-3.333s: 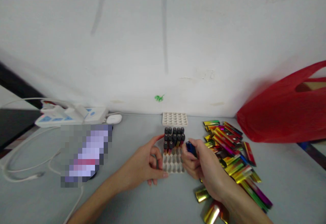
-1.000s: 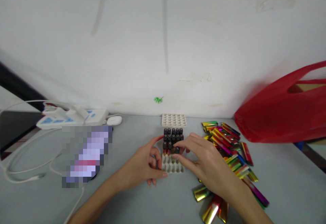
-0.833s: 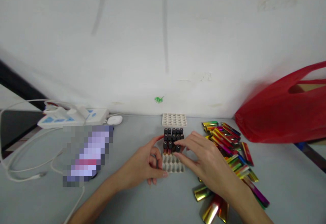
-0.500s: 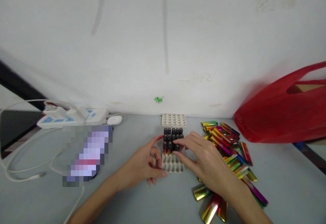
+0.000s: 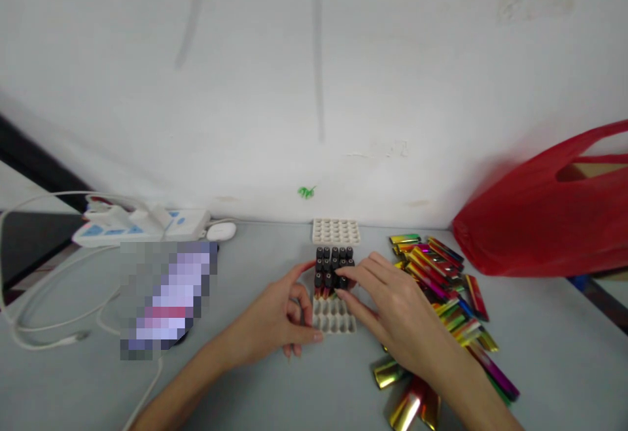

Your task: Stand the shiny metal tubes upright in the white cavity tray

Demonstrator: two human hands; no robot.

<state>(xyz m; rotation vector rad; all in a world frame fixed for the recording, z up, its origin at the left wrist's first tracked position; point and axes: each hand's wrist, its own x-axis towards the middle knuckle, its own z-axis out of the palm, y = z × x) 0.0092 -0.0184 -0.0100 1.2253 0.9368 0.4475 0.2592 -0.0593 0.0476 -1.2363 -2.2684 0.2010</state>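
A white tray [image 5: 335,316] with rows of hollows stands in front of me. Its far rows hold several upright black-capped pieces [image 5: 327,264], with reddish-gold lower parts showing on the nearest ones. My left hand [image 5: 287,316] steadies the tray from the left: the index finger reaches the black caps and the thumb lies at the near corner, the other fingers curled. From the right, my right hand [image 5: 390,297] pinches a black-capped piece between thumb and index finger within the third row. The fingers partly hide that piece.
Shiny multicoloured metallic sleeves [image 5: 432,271] are heaped at the right, partly behind my right forearm. Another white holed tray [image 5: 336,231] is by the wall. A red bag [image 5: 540,222] stands far right. Leftward are a power strip [image 5: 191,225], white cables, a white case [image 5: 221,231] and a blurred-out phone [image 5: 171,293].
My right fingers have shifted very slightly at the third row, and a black-capped piece there now sits closer to its neighbours. My left hand stays in place on the tray.
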